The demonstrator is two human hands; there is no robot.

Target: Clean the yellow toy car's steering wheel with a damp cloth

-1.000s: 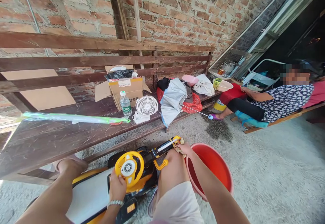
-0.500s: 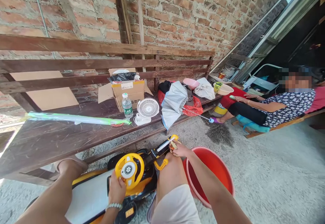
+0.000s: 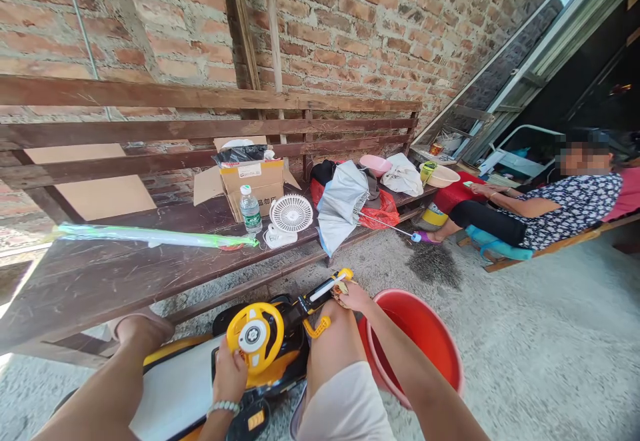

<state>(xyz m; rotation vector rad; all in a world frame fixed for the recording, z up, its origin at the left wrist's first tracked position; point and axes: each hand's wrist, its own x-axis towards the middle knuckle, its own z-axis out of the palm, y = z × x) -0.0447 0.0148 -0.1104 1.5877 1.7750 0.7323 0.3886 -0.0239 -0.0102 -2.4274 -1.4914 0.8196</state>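
Note:
A yellow and black ride-on toy car [image 3: 280, 368] with a pale seat stands between my legs. My left hand [image 3: 230, 371], with a beaded bracelet at the wrist, is closed around the near left rim of its yellow steering wheel [image 3: 254, 338]. At the car's far end, my right hand [image 3: 354, 296] grips a crumpled, patterned cloth [image 3: 341, 288] beside a black bar [image 3: 320, 291] with a white strip and a yellow tip. My fingers partly hide the cloth. Below that bar, a curved yellow handle [image 3: 318, 326] sticks out near my knee.
A red bucket [image 3: 459, 368] stands right of my leg. On the wooden bench [image 3: 125, 281] are a cardboard box [image 3: 255, 184], a water bottle [image 3: 251, 211], a white fan [image 3: 291, 214] and a folded silver umbrella [image 3: 343, 201]. Another person [image 3: 560, 204] sits at the right.
My right hand has shifted very slightly along the bar with the cloth. My left hand stays on the wheel. The seated person's hands have moved closer together.

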